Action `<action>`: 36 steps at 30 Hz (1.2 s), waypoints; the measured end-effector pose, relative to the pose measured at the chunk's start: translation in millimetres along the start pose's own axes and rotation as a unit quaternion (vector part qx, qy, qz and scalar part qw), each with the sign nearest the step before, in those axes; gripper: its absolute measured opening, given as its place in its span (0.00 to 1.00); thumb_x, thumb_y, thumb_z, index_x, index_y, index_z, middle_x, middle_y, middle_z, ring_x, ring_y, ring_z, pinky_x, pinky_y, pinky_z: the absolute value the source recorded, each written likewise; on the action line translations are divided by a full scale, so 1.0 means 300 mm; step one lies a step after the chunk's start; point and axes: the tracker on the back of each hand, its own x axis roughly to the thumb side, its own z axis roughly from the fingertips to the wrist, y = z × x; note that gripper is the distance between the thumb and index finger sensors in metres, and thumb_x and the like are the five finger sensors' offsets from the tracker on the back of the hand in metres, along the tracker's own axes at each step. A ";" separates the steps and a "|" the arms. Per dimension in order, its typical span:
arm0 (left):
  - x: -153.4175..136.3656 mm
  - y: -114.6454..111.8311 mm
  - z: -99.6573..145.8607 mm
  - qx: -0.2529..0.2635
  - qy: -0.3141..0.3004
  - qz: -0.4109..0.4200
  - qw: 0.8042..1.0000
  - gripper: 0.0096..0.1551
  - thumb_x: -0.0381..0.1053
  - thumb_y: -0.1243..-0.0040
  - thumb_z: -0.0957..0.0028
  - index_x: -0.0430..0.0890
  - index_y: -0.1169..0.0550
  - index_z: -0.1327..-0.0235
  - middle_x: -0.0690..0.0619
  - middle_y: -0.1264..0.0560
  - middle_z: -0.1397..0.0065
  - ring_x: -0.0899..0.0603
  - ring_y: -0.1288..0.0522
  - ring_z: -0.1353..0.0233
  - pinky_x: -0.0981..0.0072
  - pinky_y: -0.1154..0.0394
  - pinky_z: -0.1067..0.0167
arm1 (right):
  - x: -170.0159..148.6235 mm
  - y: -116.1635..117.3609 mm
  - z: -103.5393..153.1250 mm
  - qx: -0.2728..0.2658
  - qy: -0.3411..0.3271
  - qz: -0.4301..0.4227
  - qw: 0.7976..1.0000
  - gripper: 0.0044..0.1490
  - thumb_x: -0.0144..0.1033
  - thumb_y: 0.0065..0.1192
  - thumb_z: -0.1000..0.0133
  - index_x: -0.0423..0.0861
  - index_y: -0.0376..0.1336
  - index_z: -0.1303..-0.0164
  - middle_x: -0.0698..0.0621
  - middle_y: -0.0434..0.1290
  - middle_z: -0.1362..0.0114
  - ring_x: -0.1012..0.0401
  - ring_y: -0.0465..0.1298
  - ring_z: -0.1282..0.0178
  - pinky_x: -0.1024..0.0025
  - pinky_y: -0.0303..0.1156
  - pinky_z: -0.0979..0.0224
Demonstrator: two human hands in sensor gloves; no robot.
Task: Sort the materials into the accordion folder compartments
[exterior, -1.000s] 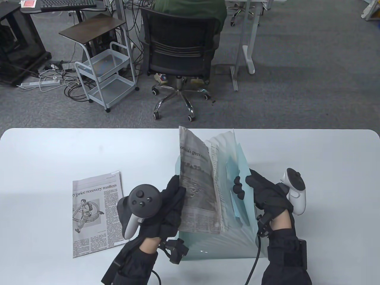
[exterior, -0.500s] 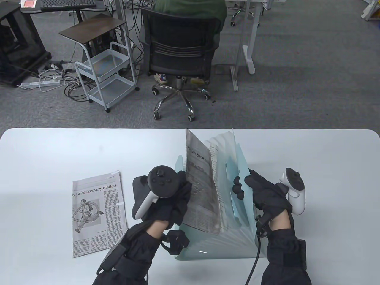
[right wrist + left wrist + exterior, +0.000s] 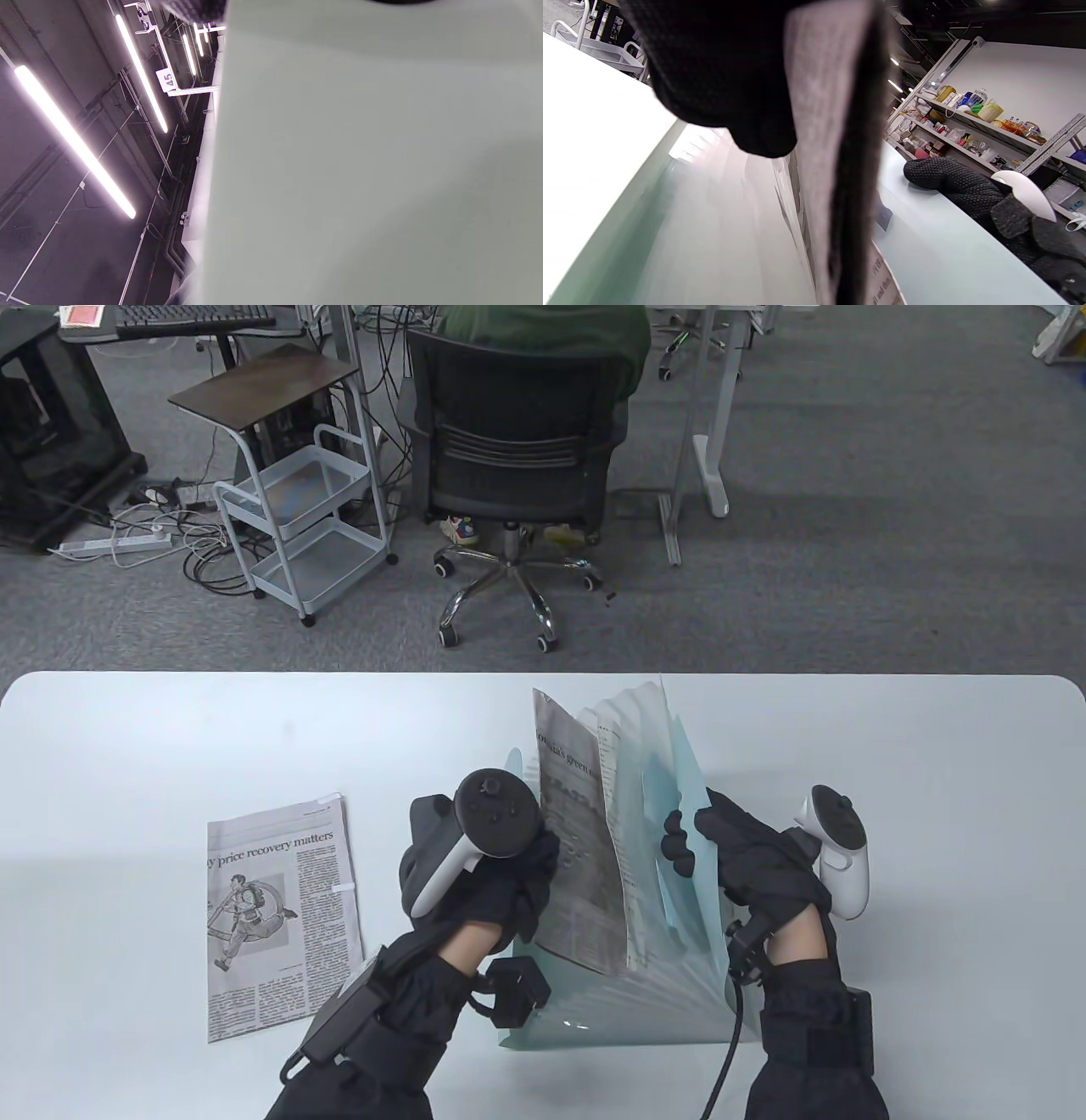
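Fingers (image 3: pixel 530 891) of my left hand (image 3: pixel 501 891) are closed on the folded newspaper section (image 3: pixel 585 848), gripping it by its near left edge while it stands partway down in the accordion folder (image 3: pixel 679 984); the left wrist view shows the paper pinched between dark glove fabric on both sides. My right hand (image 3: pixel 747 865) grips the folder's right outer panel, with fingertips (image 3: pixel 679 840) curled over the top edge onto the inner face, holding the pockets fanned open. Which compartment the paper sits in I cannot tell, only that it is toward the left of the fan.

Newsprint like this is light, limp and easy to tear or crumple, so I judge it best held near the folded spine and guided straight down, not pushed from the loose corner. The folder is thin translucent plastic, springy and probably slick; I expect it would slide or snap shut if my right hand let go, so the outer panel near the top is the place to brace it.

A second newspaper clipping (image 3: pixel 276 916) with a cartoon of a running figure lies flat on the bench (image 3: pixel 170 746), well apart to the left of the folder. The bench is smooth, pale and glossy. Beyond it lies grey carpet, an office chair (image 3: pixel 509 475) with someone in green seated, a white rolling cart (image 3: pixel 297 526) and tangled cables.
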 end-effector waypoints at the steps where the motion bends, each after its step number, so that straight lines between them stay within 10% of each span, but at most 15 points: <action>1: 0.003 -0.002 -0.002 -0.002 0.001 -0.003 1.000 0.31 0.39 0.47 0.26 0.21 0.35 0.19 0.34 0.17 0.36 0.46 0.08 0.52 0.61 0.12 0.51 | 0.000 0.000 0.000 0.000 0.000 0.000 1.000 0.41 0.29 0.35 0.30 0.21 0.32 0.18 0.20 0.49 0.20 0.35 0.68 0.32 0.43 0.66 0.32; 36: 0.082 -0.106 -0.069 -0.061 0.025 -0.065 0.996 0.32 0.38 0.45 0.27 0.20 0.35 0.19 0.34 0.17 0.36 0.47 0.08 0.51 0.61 0.12 0.51 | -0.004 0.007 -0.004 0.001 0.002 -0.003 1.000 0.41 0.29 0.35 0.30 0.21 0.32 0.18 0.19 0.48 0.20 0.35 0.68 0.32 0.42 0.66 0.32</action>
